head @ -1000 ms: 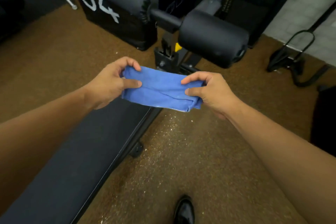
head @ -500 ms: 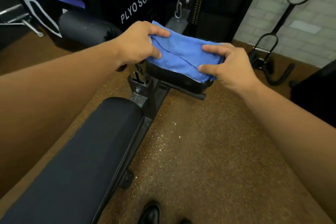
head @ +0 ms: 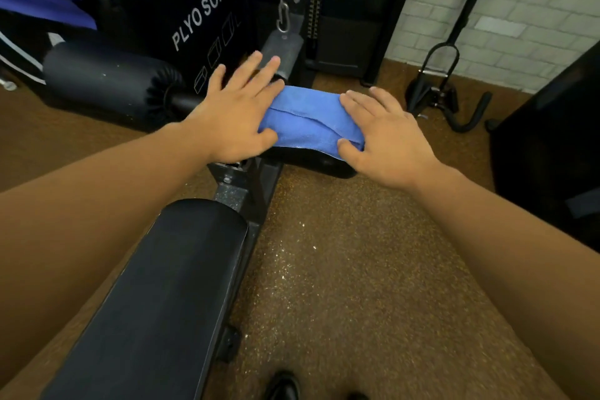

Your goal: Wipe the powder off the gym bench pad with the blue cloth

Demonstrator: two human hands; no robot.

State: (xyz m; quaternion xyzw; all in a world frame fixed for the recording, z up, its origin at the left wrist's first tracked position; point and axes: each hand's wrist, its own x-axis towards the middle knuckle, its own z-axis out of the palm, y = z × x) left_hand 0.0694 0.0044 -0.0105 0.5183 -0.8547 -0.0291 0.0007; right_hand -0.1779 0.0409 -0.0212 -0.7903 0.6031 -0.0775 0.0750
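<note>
both grips flattened; blue cloth (head: 311, 122) lies between.

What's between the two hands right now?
The folded blue cloth, draped over the black roller pad, spans between left hand and right hand; head view.

Two hands are seen, a left hand (head: 238, 114) and a right hand (head: 386, 136), both laid flat on one blue cloth (head: 308, 122). Two black roller pads are counted: one (head: 110, 83) left of the cloth, one (head: 311, 162) under it. One long bench pad (head: 168, 295) and one shoe (head: 282, 385) are seen nearer than the cloth.
</note>
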